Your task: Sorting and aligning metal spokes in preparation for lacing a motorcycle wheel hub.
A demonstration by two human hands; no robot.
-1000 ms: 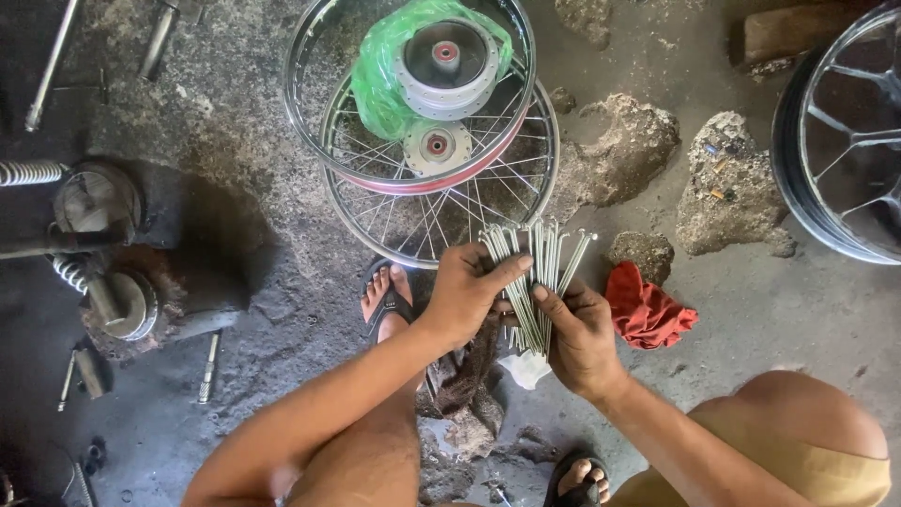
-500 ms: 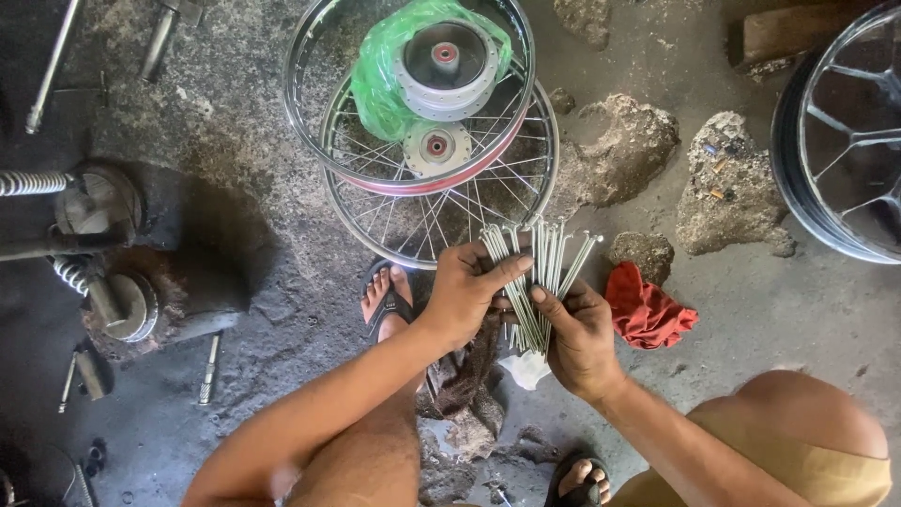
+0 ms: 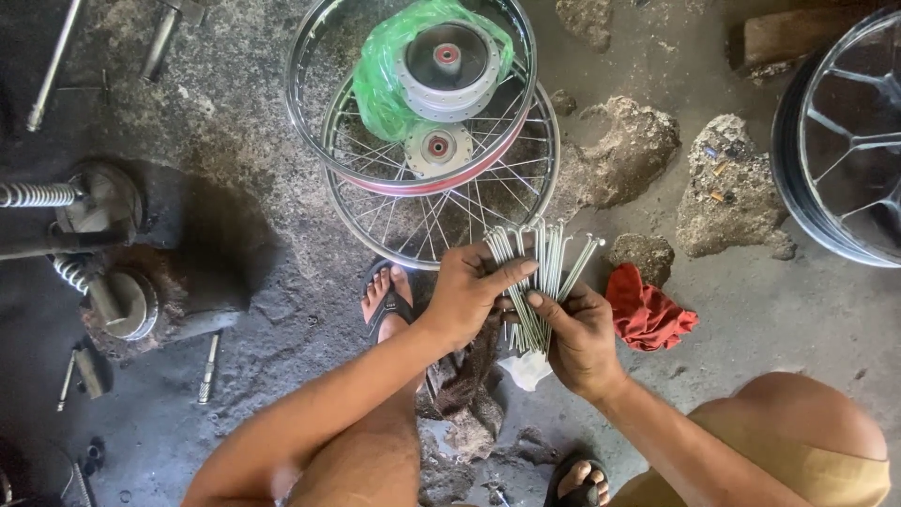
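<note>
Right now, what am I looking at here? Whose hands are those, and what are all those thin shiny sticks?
The camera sits on a person's head and looks down, so you see that person's own arms and knees. The left hand and the right hand together hold a bundle of thin metal spokes, fanned out at the top. Spokes are the wires that join a wheel's middle to its rim. On the dirty concrete floor just ahead lies a spoked wheel. On top of it lies a bare rim with a metal hub in a green plastic bag inside. A red rag lies to the right, and another wheel shows at the edge. One foot wears a sandal.
</note>
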